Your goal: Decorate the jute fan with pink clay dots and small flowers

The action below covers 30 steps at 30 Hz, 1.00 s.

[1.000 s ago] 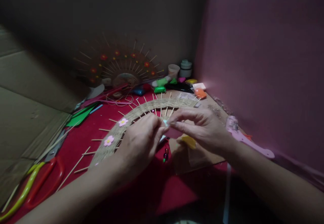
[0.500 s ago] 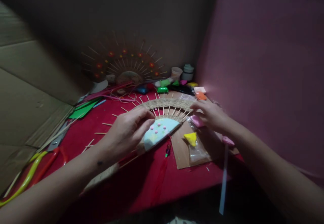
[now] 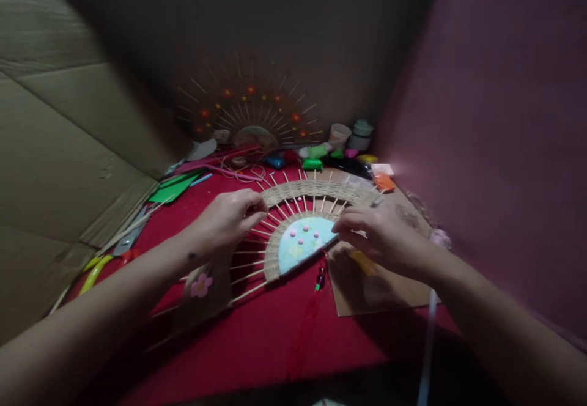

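On the red cloth (image 3: pixel 257 345) between both hands lies a woven fan piece (image 3: pixel 293 222), half-round, skewer spokes sticking out past its twine band. Left hand (image 3: pixel 227 219) rests fingers curled on the band's left part, touching spokes; closed pinch or not, cannot tell. Right hand (image 3: pixel 383 235) sits at the fan's right end, fingertips bent onto the band edge, grip on anything unclear. Pale blue half-disc (image 3: pixel 305 241) with pink dots fills the fan's centre, just between the two hands. Pink flower (image 3: pixel 202 285) sits on the band below the left wrist. Cardboard sheet (image 3: pixel 389 287) lies under the right hand. Cardboard wall (image 3: pixel 59 161) closes off the left, pink wall (image 3: pixel 495 149) crowds the right. Clutter of clay lumps (image 3: pixel 313 163) and a second fan (image 3: pixel 250 115) blocks beyond. Open cloth only nearward.
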### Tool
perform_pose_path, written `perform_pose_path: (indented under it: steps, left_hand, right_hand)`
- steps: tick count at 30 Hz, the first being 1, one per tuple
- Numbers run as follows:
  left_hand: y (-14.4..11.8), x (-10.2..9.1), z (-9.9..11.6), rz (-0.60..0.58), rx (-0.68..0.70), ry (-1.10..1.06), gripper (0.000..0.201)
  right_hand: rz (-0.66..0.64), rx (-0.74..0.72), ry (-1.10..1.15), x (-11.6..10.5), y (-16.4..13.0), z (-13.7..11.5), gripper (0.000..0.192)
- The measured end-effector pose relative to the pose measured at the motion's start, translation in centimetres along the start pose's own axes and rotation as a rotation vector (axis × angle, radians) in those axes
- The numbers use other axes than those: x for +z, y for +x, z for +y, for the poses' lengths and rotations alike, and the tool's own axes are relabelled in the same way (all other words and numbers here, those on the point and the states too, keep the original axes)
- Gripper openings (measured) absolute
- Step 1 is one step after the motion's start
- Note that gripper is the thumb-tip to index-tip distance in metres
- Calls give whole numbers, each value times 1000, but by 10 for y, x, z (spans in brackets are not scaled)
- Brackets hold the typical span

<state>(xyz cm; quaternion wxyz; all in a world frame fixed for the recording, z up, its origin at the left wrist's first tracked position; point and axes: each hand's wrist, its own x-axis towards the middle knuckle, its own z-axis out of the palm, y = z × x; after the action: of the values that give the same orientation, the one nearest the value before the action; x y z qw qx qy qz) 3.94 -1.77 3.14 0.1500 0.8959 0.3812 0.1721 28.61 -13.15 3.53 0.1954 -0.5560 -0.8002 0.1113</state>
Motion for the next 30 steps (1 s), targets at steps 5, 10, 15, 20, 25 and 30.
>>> perform_pose_path:
  steps: [5,10,15,20,25,30]
  left_hand:
    - [18,-1,-6,-32,-27,-26,15]
    - [50,16,-3,-53,63,-28,17]
    - [77,40,1,-79,151,159,20]
    - [86,55,4,-74,207,330,23]
    - [89,57,5,-103,254,462,28]
    - [94,59,9,-136,269,541,27]
  right_hand:
    - [35,17,-5,8,26,6,17]
    - [7,51,-63,16,34,19,20]
    - [-145,-44,-16,13,24,26,30]
    - [-156,-70,-47,19,24,35,34]
    - [-130,-95,-34,28,27,44,35]
    - [-125,-93,-44,28,24,45,35]
